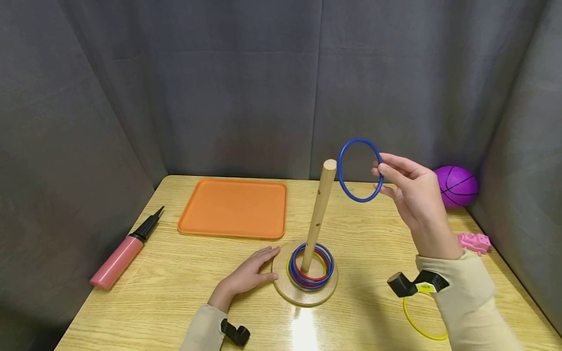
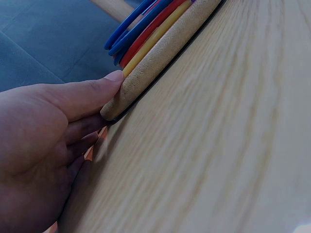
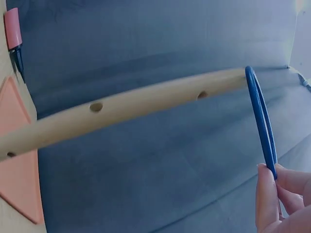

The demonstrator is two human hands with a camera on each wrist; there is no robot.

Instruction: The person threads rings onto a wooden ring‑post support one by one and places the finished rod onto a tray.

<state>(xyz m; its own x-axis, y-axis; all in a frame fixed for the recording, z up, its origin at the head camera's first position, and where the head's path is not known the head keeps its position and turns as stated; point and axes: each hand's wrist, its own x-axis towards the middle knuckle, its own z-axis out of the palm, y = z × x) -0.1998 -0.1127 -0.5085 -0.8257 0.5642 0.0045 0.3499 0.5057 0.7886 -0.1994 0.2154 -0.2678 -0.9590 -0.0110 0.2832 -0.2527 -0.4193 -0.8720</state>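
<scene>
A slim blue ring [image 1: 361, 200] was pinched beside a smooth, round-holed wooden post [image 1: 324, 195].
The right hand [image 1: 419, 192] held it upright between thumb and fingers, near the post's flat top; the left hand [image 1: 246, 275], fingers loosely extended, touched the disc-shaped base [image 1: 307, 297], where thin red, yellow and blue rings [image 1: 328, 277] circled the post.

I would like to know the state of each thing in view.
Right hand: pinches a blue ring.
Blue ring: raised, not around the post.
Post: upright.
Ring stack: around the post's foot.
Left hand: touches the base.
Base: flat on the table.
Yellow ring: lying loose, partly hidden.
Orange tray: lying flat.
Pink pump: on its side.
Purple ball: round, partly hidden.
Pink toy: resting on the table.
</scene>
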